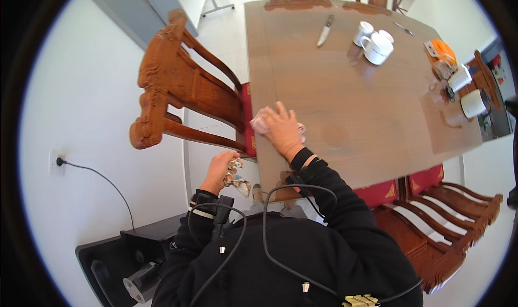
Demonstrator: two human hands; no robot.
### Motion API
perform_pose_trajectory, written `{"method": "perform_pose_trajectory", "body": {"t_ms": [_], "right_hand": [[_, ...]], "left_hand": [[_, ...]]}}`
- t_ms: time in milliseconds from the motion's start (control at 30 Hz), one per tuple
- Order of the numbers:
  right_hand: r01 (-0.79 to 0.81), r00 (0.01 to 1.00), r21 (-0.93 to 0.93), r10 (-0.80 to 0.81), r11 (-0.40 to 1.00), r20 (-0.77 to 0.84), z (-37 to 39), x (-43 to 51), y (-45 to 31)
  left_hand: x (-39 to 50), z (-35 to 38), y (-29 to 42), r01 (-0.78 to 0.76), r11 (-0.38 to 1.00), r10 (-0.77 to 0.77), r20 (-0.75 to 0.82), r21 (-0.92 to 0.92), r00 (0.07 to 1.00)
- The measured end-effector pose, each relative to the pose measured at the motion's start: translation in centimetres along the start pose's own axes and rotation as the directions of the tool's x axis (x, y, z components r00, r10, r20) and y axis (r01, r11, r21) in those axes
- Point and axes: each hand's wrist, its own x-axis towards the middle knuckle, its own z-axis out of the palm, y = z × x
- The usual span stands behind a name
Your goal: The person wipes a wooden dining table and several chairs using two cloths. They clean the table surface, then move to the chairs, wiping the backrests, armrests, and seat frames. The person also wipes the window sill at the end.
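My right hand [282,129] presses a pink cloth [261,123] onto the wooden table [364,104], close to its left edge. Parts of the cloth stick out on both sides of the hand. Off the table's near left corner, my left hand [217,171] grips a patterned cloth [235,175] that hangs down from the fingers. The tabletop has a glossy cover. A knife [325,31] lies toward the far end, left of two white mugs [378,49] and a white canister [363,33].
A carved wooden chair [198,88] stands at the table's left side, more chairs [433,226] at the near right. An orange item [441,50], a glass jar [444,69], a white cup [459,78] and a white kettle [474,104] line the right edge. A black bin [101,274] sits by the wall.
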Motion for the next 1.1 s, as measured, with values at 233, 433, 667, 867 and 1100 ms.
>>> {"method": "perform_pose_trajectory", "body": {"t_ms": [233,433,667,867,1100], "right_hand": [[0.18,0.984,0.12,-0.181,0.976,0.0,-4.2,-11.4,-3.4],[-0.346,0.937,-0.165,0.331,0.924,-0.112,-7.4,-17.0,4.4],[-0.721,0.691,-0.364,0.653,0.59,-0.31,-9.0,-15.2,16.5],[-0.503,0.808,-0.015,0.464,0.864,-0.363,-5.1,-4.6,7.7],[-0.249,0.964,0.006,0.248,0.969,-0.092,-6.4,-14.6,1.7]], "left_hand": [[0.3,0.3,0.5,0.012,0.999,-0.015,0.046,0.046,0.999],[1.0,2.2,1.6,-0.114,0.993,0.105,0.243,0.024,0.964],[0.5,7.8,-1.3,-0.535,0.755,0.469,0.257,0.38,0.845],[0.1,10.4,-4.2,-0.853,0.039,0.645,0.639,0.52,0.419],[0.4,10.8,-6.1,-0.808,-0.121,0.662,0.654,0.576,0.367]]}}
